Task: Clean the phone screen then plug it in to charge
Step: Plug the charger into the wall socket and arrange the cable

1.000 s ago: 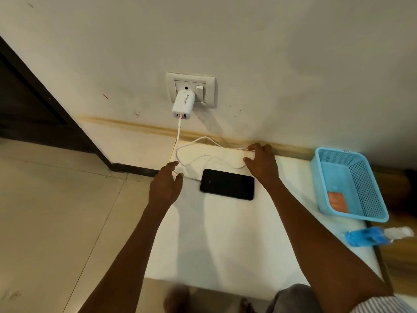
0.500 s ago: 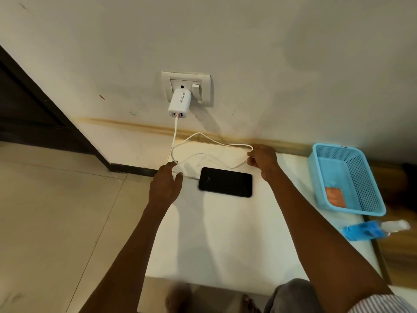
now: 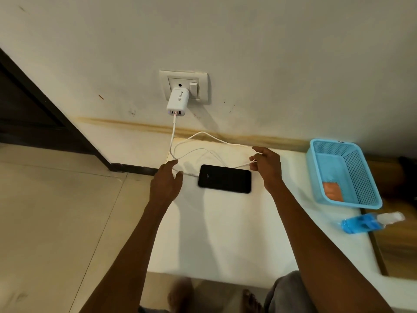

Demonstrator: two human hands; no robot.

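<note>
The white table bears a black phone, blue basket and spray bottle

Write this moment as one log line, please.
phone: flat on table, cable plugged in | right hand: pinches cable loop | left hand: open by connector | charger: in socket

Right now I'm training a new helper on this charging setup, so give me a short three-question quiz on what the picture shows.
1. True or false: the phone lies flat on the white table, screen dark.
2. Which hand pinches the white cable? A) the left hand B) the right hand C) neither
3. Fill in: the orange cloth lies inside the blue ____.

Key: 1 true. 2 B; the left hand is open near the cable's phone end. 3 basket.
</note>
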